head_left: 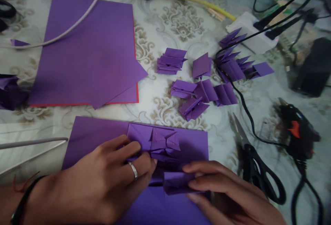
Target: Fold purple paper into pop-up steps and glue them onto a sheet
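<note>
Folded purple paper, oblong, sits in the right hand.

Head view, forward and down

No lettering, brand, number or sign can be read. The white plastic plug block and lower flat purple paper sheet bear no legible marks

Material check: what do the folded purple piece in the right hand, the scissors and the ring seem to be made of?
Folded purple piece: likely matte paper or thin card, judging by its thin edges and dull surface.
Scissors: pointed end apparently smooth grey metal; the black end is probably plastic.
Ring: silvery and shiny, so probably polished metal; which metal is unclear.
</note>
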The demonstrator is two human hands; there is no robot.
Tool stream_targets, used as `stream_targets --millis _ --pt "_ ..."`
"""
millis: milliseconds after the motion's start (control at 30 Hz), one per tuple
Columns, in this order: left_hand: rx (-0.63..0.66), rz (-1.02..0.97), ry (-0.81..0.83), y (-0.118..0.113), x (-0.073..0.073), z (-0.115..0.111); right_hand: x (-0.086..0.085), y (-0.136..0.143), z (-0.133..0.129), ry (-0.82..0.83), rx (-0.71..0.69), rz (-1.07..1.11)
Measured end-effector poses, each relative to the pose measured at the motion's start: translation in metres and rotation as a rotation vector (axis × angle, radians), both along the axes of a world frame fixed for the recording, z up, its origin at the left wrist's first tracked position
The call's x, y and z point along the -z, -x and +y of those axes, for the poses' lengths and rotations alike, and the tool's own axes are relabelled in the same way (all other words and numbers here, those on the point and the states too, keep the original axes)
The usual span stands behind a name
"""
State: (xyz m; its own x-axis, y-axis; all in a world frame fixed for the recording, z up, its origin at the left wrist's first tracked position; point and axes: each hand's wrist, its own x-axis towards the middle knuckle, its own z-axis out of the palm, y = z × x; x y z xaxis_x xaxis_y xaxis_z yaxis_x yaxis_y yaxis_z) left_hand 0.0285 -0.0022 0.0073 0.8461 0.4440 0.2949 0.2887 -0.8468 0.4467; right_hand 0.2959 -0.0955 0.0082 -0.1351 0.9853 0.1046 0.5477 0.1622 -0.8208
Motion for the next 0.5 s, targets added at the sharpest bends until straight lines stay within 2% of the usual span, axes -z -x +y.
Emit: stream_targets --millis 133,500 --pt "0.001 0.006 0.036 -0.002 0.003 0.0 0.001 0.009 -0.001 -0.028 0.013 -0.049" --pt "-0.073 0.007 -0.01 0.0 0.018 -0.007 0.012 0.024 0.001 -0.215 0.018 -0.253"
